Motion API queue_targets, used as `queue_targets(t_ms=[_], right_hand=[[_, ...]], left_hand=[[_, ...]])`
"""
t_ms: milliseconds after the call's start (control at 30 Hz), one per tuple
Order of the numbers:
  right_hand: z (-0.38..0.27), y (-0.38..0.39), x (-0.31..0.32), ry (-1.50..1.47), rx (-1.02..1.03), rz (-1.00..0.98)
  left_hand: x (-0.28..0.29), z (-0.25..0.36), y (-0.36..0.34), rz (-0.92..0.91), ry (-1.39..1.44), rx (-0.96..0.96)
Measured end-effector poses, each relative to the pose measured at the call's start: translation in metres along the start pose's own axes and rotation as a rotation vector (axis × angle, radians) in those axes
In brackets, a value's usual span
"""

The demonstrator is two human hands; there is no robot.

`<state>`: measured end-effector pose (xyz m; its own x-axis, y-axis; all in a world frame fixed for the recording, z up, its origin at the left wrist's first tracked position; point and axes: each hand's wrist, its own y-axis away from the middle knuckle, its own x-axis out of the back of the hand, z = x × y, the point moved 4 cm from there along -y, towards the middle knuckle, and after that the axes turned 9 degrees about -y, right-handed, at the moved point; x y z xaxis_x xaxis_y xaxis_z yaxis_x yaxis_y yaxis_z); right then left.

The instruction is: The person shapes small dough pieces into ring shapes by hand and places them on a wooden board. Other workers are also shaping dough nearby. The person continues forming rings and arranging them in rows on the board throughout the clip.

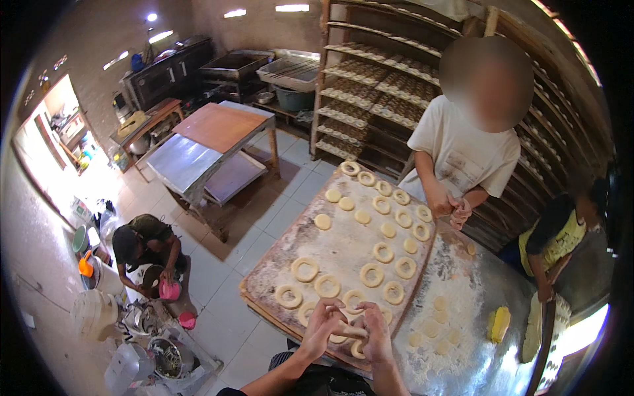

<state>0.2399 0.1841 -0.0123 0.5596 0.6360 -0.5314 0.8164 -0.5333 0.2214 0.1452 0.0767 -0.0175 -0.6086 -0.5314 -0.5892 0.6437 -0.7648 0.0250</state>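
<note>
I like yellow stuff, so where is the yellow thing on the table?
In the head view, the yellow scraper lies on the floury metal table, to the person's right, just past the small dough discs and right of the wooden board.

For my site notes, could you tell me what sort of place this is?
Most likely a small bakery workroom: both hands, left hand and right hand, shape a dough ring over a floured board, beside a tall rack of filled trays.

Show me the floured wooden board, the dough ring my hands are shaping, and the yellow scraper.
floured wooden board (343,247), head view, bare floured middle
dough ring (348,332), head view, strip between the hands
yellow scraper (500,323), head view, middle of its body
</note>
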Motion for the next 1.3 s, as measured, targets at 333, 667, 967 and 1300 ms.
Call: queue_targets(t_ms=[333, 667, 967, 1300], right_hand=[[0.025, -0.048, -0.095, 0.489, -0.199, -0.208], [0.045, -0.09, -0.146, -0.136, 0.085, -0.554], [0.081, -0.133, -0.139, 0.057, -0.171, -0.215], [0.067, -0.169, -0.172, 1.104, 0.276, -0.058]], left_hand=[[0.054, 0.065, 0.003, 0.237, -1.32, -0.322], [0.102, 0.088, -0.023, 0.397, -1.058, -0.368], [0.132, 0.107, -0.038, 0.584, -1.05, -0.267], [0.187, 0.112, -0.089, 0.661, -1.548, -0.097]])
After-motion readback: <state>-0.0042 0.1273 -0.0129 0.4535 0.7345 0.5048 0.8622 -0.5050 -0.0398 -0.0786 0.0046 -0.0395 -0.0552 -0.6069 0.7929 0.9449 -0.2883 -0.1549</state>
